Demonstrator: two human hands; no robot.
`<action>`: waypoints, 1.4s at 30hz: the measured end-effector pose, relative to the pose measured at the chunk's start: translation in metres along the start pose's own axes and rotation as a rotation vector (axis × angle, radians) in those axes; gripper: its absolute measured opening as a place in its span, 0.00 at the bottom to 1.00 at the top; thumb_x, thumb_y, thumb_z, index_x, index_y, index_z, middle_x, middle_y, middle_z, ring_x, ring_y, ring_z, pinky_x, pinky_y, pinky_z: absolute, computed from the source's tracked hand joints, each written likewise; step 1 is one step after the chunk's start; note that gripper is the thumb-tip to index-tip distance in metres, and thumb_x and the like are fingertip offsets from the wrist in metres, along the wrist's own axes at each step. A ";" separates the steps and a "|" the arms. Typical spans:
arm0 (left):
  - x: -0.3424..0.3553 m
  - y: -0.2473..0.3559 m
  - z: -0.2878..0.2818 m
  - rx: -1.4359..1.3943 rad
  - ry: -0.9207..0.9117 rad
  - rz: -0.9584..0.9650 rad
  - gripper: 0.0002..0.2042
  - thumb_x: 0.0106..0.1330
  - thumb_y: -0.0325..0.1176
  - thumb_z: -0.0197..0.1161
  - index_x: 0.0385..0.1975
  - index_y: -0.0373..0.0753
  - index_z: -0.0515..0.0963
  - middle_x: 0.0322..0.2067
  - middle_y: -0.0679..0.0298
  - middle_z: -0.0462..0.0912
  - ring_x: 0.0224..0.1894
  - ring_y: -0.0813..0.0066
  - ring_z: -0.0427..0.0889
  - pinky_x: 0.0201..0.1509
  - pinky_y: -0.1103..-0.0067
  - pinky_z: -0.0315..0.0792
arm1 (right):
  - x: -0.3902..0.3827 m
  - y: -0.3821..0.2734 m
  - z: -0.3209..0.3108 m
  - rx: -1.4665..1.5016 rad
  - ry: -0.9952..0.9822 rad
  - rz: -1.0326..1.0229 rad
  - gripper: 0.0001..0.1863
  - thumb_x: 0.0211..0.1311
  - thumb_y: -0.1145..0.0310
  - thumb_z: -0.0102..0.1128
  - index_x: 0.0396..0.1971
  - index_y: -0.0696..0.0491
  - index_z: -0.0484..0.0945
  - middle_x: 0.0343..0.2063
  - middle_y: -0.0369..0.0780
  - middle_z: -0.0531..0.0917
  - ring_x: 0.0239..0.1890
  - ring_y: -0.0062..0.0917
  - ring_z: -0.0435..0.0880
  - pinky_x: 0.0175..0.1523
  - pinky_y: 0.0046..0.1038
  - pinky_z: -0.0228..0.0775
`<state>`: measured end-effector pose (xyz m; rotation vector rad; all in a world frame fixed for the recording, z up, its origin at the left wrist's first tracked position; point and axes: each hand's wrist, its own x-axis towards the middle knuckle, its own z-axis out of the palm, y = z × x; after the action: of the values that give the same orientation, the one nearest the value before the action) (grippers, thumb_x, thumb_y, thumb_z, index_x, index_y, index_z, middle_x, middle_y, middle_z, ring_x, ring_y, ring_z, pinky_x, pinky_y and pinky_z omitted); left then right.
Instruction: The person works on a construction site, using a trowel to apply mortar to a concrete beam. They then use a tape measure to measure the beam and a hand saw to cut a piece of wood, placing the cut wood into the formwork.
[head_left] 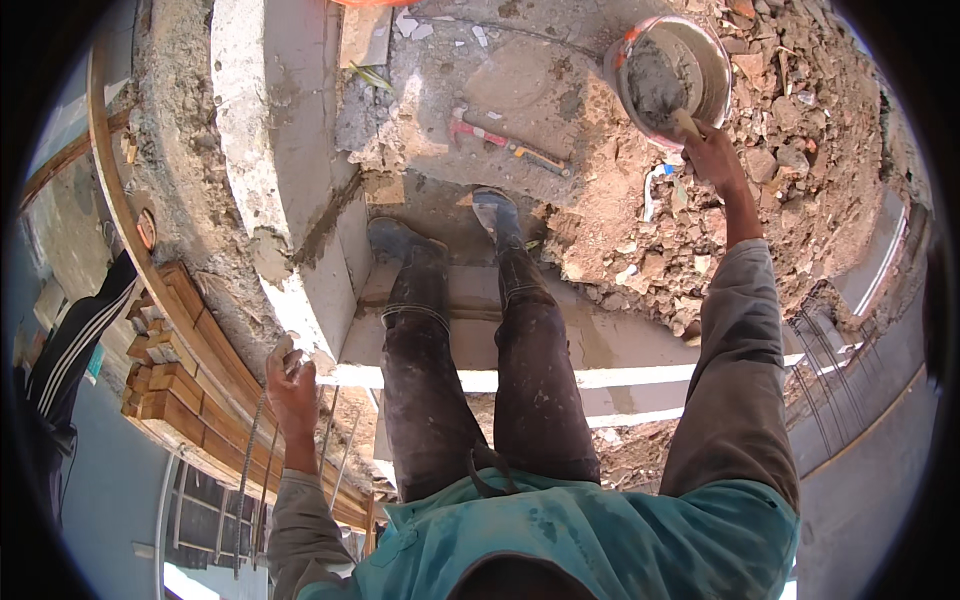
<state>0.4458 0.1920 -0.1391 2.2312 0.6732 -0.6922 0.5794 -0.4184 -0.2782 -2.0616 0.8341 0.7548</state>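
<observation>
My right hand (712, 160) is closed around the pale handle of a trowel (686, 124), at the near rim of a round bucket (718, 85). Wet grey mortar (655, 82) lies in the bucket, and the trowel's blade cannot be made out. At the left, my left hand (291, 390) rests by the top edge of a white block wall (290, 300), its fingers loosely bent and apart, with no object seen in them. Smears of grey mortar show on the wall's corner.
A hammer-like tool (510, 143) with a red end lies on the ground ahead. Broken rubble (780, 150) covers the right side. Steel bars (249, 465) stand near my left arm, beside stacked timber (175, 400). Another person's striped sleeve or leg (75, 340) shows at far left.
</observation>
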 end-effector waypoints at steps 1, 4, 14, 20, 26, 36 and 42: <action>-0.025 -0.004 0.021 0.140 -0.096 -0.026 0.24 0.55 0.23 0.58 0.55 0.33 0.69 0.49 0.55 0.73 0.50 0.64 0.75 0.51 0.73 0.71 | -0.015 -0.014 -0.001 -0.151 0.007 -0.025 0.21 0.62 0.59 0.53 0.46 0.61 0.76 0.21 0.42 0.79 0.20 0.28 0.80 0.27 0.30 0.71; -0.084 -0.018 0.061 0.127 -0.212 -0.051 0.23 0.53 0.25 0.60 0.53 0.35 0.70 0.49 0.54 0.73 0.49 0.63 0.75 0.50 0.72 0.72 | 0.020 0.043 0.001 -0.516 0.149 -0.365 0.23 0.63 0.58 0.52 0.50 0.60 0.73 0.35 0.55 0.80 0.40 0.47 0.80 0.45 0.40 0.71; -0.117 -0.081 0.061 0.133 -0.083 -0.301 0.20 0.56 0.27 0.60 0.50 0.30 0.72 0.44 0.51 0.75 0.47 0.61 0.77 0.49 0.70 0.72 | 0.067 0.068 -0.057 -1.023 0.084 -0.534 0.17 0.64 0.58 0.46 0.45 0.54 0.70 0.38 0.55 0.78 0.40 0.53 0.78 0.44 0.48 0.70; -0.118 -0.116 0.058 0.065 0.012 -0.396 0.19 0.57 0.28 0.60 0.49 0.30 0.73 0.44 0.51 0.76 0.47 0.62 0.77 0.47 0.71 0.73 | 0.101 0.070 -0.021 -0.887 0.068 -0.314 0.25 0.60 0.52 0.51 0.36 0.64 0.76 0.29 0.57 0.80 0.38 0.54 0.79 0.45 0.47 0.69; -0.190 -0.134 0.072 0.056 0.032 -0.510 0.20 0.56 0.30 0.61 0.49 0.33 0.75 0.43 0.53 0.77 0.43 0.66 0.79 0.48 0.73 0.73 | 0.097 0.080 0.018 -0.116 -0.067 -0.047 0.23 0.60 0.52 0.56 0.35 0.61 0.77 0.20 0.40 0.77 0.19 0.23 0.76 0.24 0.25 0.68; -0.352 -0.126 0.069 -0.115 0.267 -0.623 0.19 0.54 0.31 0.60 0.46 0.31 0.76 0.42 0.50 0.79 0.43 0.58 0.80 0.48 0.69 0.72 | 0.055 0.092 -0.033 -0.920 0.089 -0.386 0.29 0.58 0.50 0.53 0.49 0.60 0.71 0.40 0.57 0.80 0.46 0.53 0.77 0.51 0.47 0.68; -0.488 -0.167 0.005 -0.246 0.435 -0.687 0.18 0.53 0.32 0.60 0.44 0.31 0.77 0.41 0.47 0.79 0.43 0.51 0.79 0.48 0.67 0.71 | 0.059 0.061 -0.035 -0.937 0.080 -0.255 0.26 0.61 0.54 0.46 0.49 0.60 0.72 0.43 0.59 0.78 0.48 0.53 0.76 0.51 0.47 0.68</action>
<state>-0.0138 0.1647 0.0937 1.9137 1.6890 -0.3940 0.5773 -0.4942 -0.3293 -2.9555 0.2252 1.0391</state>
